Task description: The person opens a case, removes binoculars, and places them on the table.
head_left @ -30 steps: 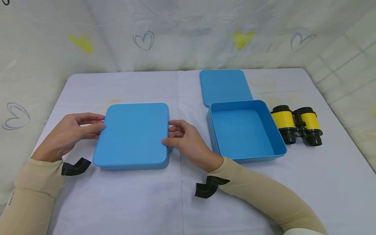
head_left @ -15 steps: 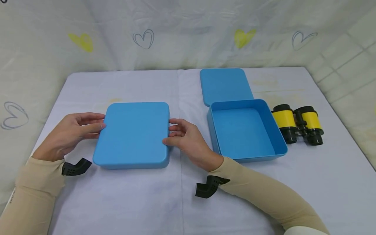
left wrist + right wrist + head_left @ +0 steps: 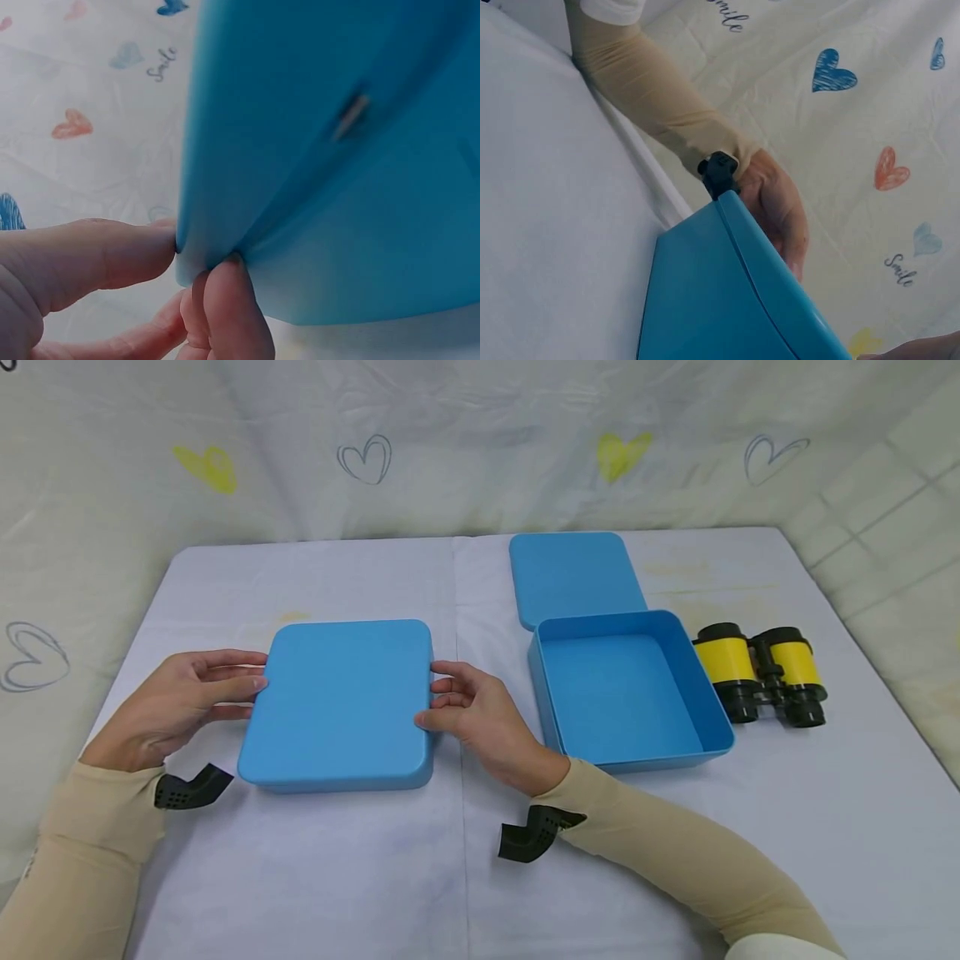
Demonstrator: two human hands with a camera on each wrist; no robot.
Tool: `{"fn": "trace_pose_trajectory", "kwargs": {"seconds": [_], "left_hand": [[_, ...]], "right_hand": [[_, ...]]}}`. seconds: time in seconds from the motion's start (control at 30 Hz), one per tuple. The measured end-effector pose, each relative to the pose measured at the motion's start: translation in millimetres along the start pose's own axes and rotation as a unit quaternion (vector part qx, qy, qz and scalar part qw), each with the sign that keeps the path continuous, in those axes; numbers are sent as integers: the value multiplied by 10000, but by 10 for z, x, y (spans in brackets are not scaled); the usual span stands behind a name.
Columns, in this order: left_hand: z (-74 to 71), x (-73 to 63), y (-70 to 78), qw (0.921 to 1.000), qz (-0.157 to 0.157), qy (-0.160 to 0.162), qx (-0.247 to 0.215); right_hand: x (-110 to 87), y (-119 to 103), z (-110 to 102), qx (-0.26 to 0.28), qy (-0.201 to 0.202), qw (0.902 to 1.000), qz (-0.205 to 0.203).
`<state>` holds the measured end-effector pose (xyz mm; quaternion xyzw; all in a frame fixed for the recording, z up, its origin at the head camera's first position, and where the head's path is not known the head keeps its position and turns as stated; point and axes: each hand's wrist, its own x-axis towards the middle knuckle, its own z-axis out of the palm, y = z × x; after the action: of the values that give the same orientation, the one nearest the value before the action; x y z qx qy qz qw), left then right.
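Note:
A closed blue box (image 3: 337, 710) with rounded corners lies flat on the left half of the table. At its left side my left hand (image 3: 191, 706) pinches the lid edge, thumb on top. In the left wrist view, a fingertip (image 3: 238, 300) sits at the seam between lid and body, and the thumb (image 3: 127, 251) presses the lid's outer face. On the opposite side my right hand (image 3: 491, 722) grips the lid's right edge, thumb over the top and fingers along the wall. The seam runs along the box (image 3: 705, 285) in the right wrist view. The box's contents are hidden.
To the right stands an open blue box (image 3: 622, 693) with nothing inside. Its flat blue lid (image 3: 573, 577) lies behind it. Yellow and black binoculars (image 3: 761, 677) rest beside its right wall. A white cloth (image 3: 360, 877) covers the table, with a heart-printed curtain (image 3: 487, 468) behind.

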<state>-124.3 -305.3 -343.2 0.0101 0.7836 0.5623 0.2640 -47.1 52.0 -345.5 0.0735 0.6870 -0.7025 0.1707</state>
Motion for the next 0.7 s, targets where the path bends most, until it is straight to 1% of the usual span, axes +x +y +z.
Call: {"fn": "trace_pose_trajectory", "kwargs": {"seconds": [0.13,0.27,0.4,0.7], "left_hand": [[-7,8,-9,9994,-90,-28,-323],[-1,15,-18,9980,-102,-40,-619],[0,17,-15,9979,-119,-24,-639],[2,20,-12,9990,-110,-12,-444]], "right_hand": [[4,-2,-2,-16,-11,10000,-33],[12,4,-6,-54,-39,10000,-54],[20,5,-13,-85,-61,9999,-62],[26,-14,-19,-226,-6,9997,-32]]}}
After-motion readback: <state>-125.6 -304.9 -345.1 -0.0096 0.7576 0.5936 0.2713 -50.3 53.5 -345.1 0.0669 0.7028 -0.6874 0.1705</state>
